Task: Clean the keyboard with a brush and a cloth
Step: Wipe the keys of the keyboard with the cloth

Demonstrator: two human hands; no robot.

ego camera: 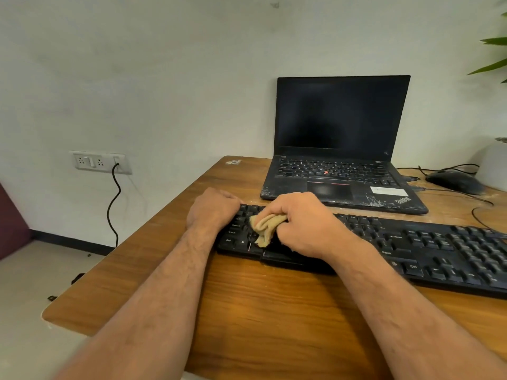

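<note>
The keyboard (384, 248) lies on the bench (274, 305). Behind it sits a laptop (340, 149). A mouse (452, 181) lies right of the laptop.

A plain off-white plaster wall (164, 78) backs a brown wood-grain table with rounded corners (274, 311). A white socket panel (100, 162) on the wall holds a black cable (113, 204) hanging toward the pale grey floor (33, 283).

Tan cloth (264, 227) on black keyboard (428, 249)

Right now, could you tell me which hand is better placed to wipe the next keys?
The right hand: it already grips the cloth on the keyboard, while the left hand steadies its end.
</note>
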